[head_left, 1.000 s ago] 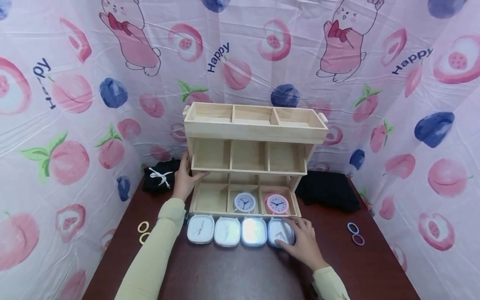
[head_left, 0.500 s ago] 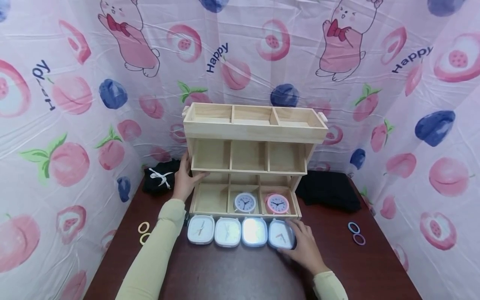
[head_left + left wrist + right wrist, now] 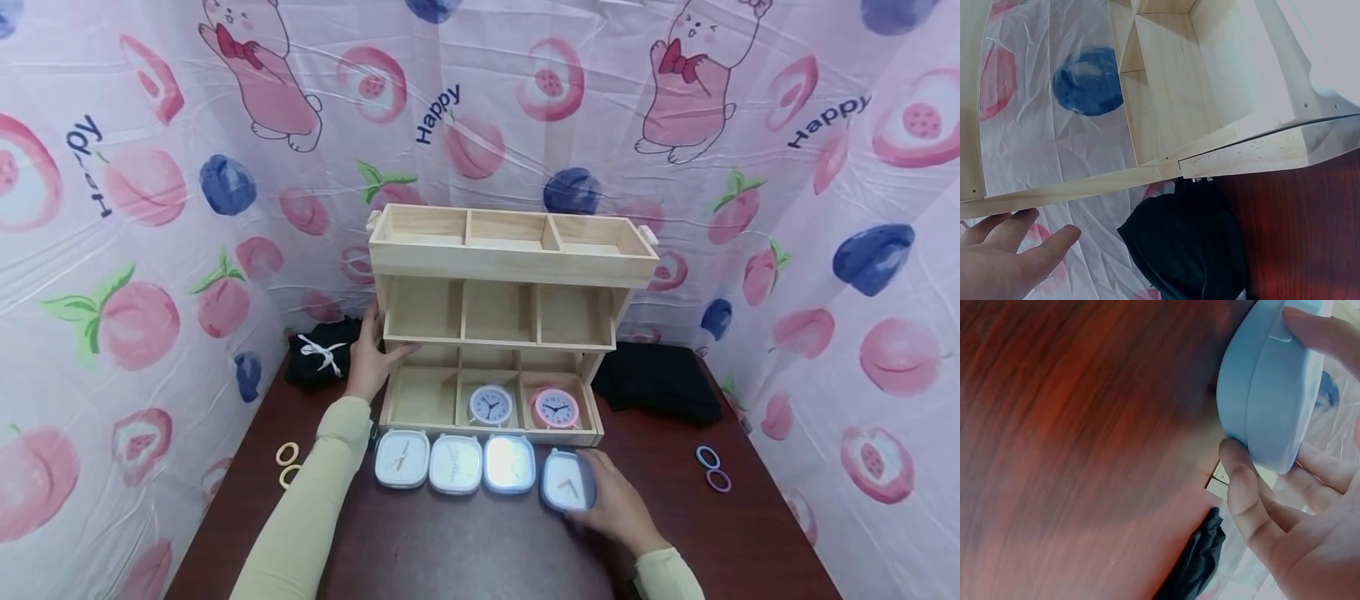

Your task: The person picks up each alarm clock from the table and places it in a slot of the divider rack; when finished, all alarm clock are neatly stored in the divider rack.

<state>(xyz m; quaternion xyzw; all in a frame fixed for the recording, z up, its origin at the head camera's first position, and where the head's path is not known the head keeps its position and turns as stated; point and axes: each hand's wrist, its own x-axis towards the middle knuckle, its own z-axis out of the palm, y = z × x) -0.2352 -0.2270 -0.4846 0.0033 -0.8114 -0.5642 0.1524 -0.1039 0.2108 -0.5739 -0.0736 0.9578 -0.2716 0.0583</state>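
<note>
— Dark red table (image 3: 465, 550), pink fruit curtains all round. What do I have in hand?

— My right hand (image 3: 618, 508) grips the square clock (image 3: 567, 483), thumb and fingers curled round its edge. It sits at the right end of the clock row (image 3: 453, 462), set a bit nearer me than the other three and tipped, just in front of the rack (image 3: 510, 267). The right wrist view shows its pale blue back (image 3: 1272, 381) raised off the wood on one side.

— And the left?

— My left hand (image 3: 371, 354) lies flat against the rack's left side, fingers straight, gripping nothing. Good: I'd judge that bracing stops the rack shifting.

— How do I carry it well?

— I'd say lift it fully free before moving, so it doesn't nudge its neighbour, and keep the face up and level. The bottom tier has a grey clock (image 3: 491, 405) in the middle cell and a pink clock (image 3: 555, 407) in the right; only the left cell is free there.

— Anything unclear?

— My fingers cover the clock's right edge. The wrist view is too close to show its face. Black cloth (image 3: 656, 379) behind the rack is partly hidden, and hair rings (image 3: 711, 468) lie off to the right.
</note>
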